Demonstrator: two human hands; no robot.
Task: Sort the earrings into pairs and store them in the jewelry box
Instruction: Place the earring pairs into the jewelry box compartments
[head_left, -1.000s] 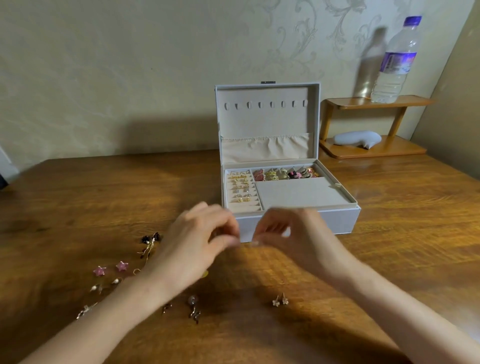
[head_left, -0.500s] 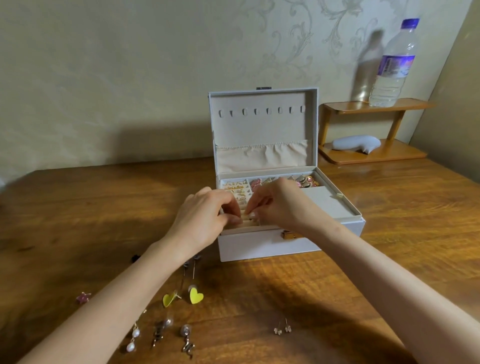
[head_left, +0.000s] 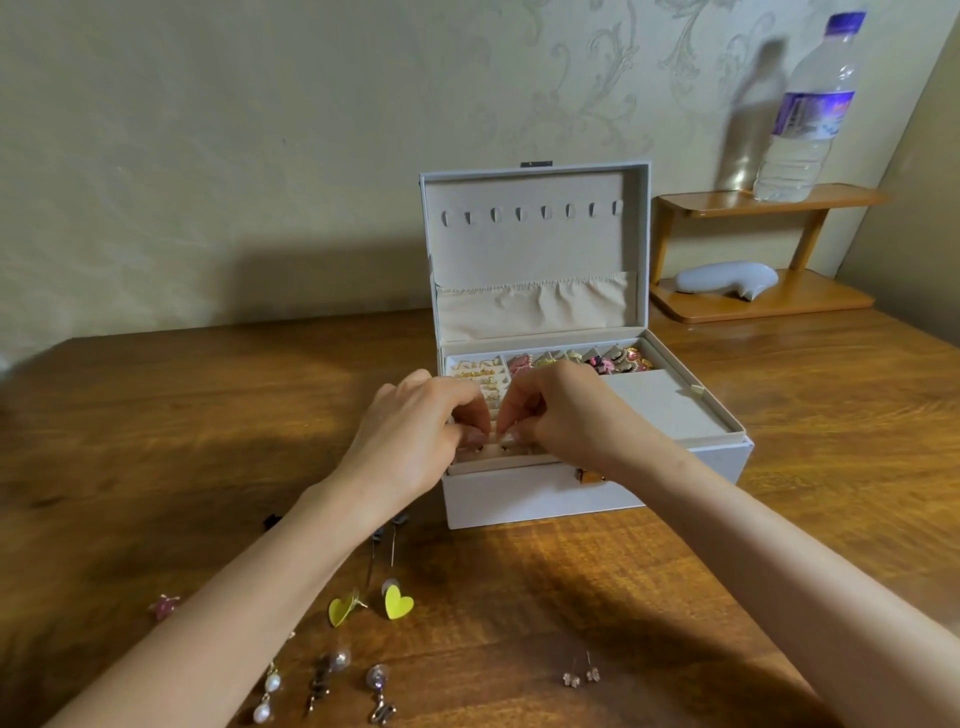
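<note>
1. The jewelry box (head_left: 519, 499) stands open on the wooden table (head_left: 805, 441), lid upright against the wall side, with a row of hooks and a gathered pocket inside it.
2. The left hand (head_left: 415, 436) and right hand (head_left: 561, 415) meet over the padded rows (head_left: 496, 395) at the box's front left. The fingers of both are curled, tips drawn together and pointing down into the rows.
3. The knuckles cover the spot, so I cannot tell whether either hand pinches an earring.
4. Gold earrings (head_left: 475, 370) sit in the back rows, and coloured pieces (head_left: 618, 361) fill the compartments along the back. A flat beige cover (head_left: 660, 405) closes the right part.
5. The right wrist hides most of the gold clasp (head_left: 587, 475) on the box front.
6. Loose earrings lie on the table in front of the box: two yellow hearts (head_left: 399, 601), long pins (head_left: 387, 545), a pink star (head_left: 165, 605), a pearl drop (head_left: 267, 691), two dark dangling ones (head_left: 382, 696) and a small stud pair (head_left: 581, 675) well to the right.
7. The left forearm (head_left: 249, 613) crosses above this group and covers some of it.
8. Behind, to the right, a wooden shelf (head_left: 769, 200) carries a water bottle (head_left: 805, 114). A pale grey object (head_left: 727, 278) lies on its lower board.
</note>
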